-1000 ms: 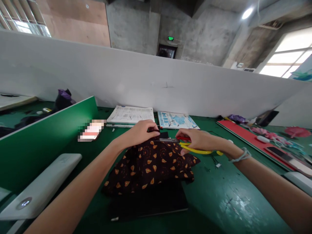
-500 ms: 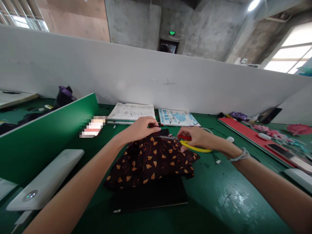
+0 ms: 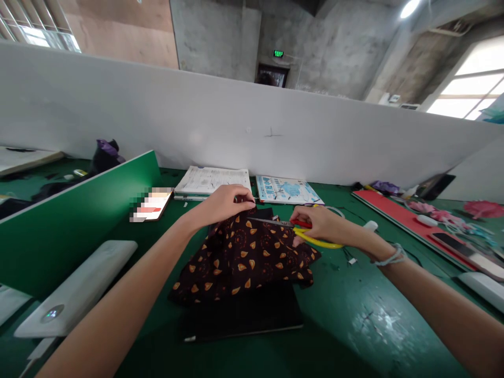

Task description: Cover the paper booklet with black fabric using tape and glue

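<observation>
A dark cloth [image 3: 252,252] with a yellow leaf-like print hangs in folds over a black flat book or pad [image 3: 244,317] on the green table. My left hand [image 3: 232,202] pinches the cloth's upper edge between thumb and fingers. From the right, my right hand [image 3: 315,226] grips the scissors [image 3: 317,241] by their red and yellow handles. The metal blades point left along the cloth's top edge, their tip close to my left fingers. Whether the blades are parted is hard to make out.
Beyond the cloth lie printed papers [image 3: 214,180] and a blue-and-white booklet [image 3: 289,190]. To the left are a lit phone [image 3: 153,205], a white power bank [image 3: 79,289] and a green divider [image 3: 79,226]. A red board [image 3: 405,226] holding small items lies right, before a white partition [image 3: 236,115].
My left hand has risen slightly, lifting the cloth's edge a little. My right hand and the scissors have shifted slightly right, and more of the blade shows.
</observation>
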The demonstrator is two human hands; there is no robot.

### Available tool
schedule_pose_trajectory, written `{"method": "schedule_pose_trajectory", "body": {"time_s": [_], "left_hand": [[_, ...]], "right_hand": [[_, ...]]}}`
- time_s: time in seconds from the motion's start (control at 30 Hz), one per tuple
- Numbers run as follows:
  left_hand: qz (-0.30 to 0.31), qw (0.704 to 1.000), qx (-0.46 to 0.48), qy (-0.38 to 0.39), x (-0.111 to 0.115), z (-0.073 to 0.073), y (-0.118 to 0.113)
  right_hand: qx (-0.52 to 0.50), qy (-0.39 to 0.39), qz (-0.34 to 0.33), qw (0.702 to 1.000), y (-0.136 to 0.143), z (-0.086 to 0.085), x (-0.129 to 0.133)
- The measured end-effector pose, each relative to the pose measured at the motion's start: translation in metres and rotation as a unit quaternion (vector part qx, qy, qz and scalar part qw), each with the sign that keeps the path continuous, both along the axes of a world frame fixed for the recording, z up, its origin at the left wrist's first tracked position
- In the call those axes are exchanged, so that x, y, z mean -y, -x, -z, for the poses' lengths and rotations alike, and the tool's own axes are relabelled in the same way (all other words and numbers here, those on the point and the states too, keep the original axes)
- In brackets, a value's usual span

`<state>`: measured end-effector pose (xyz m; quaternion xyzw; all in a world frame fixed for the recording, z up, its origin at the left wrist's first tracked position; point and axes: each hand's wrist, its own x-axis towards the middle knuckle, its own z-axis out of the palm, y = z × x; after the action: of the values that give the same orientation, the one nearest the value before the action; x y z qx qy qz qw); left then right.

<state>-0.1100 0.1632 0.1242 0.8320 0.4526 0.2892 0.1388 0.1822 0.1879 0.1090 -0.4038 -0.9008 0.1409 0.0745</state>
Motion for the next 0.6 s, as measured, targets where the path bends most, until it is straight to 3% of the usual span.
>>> {"method": "schedule_pose_trajectory", "body": {"time_s": [0.3,0.6], "left_hand": [[-0.017,0.999,0.029,-0.001,0.0,-0.002,-0.001],[-0.037,0.997,0.061,-0.007,0.004,-0.005,-0.002]], "right_hand": [[-0.01,0.072,0.011,0.997,-0.003,0.0,0.01],[-0.059,0.098,0.032,0.993,0.021,0.006,0.018]]}}
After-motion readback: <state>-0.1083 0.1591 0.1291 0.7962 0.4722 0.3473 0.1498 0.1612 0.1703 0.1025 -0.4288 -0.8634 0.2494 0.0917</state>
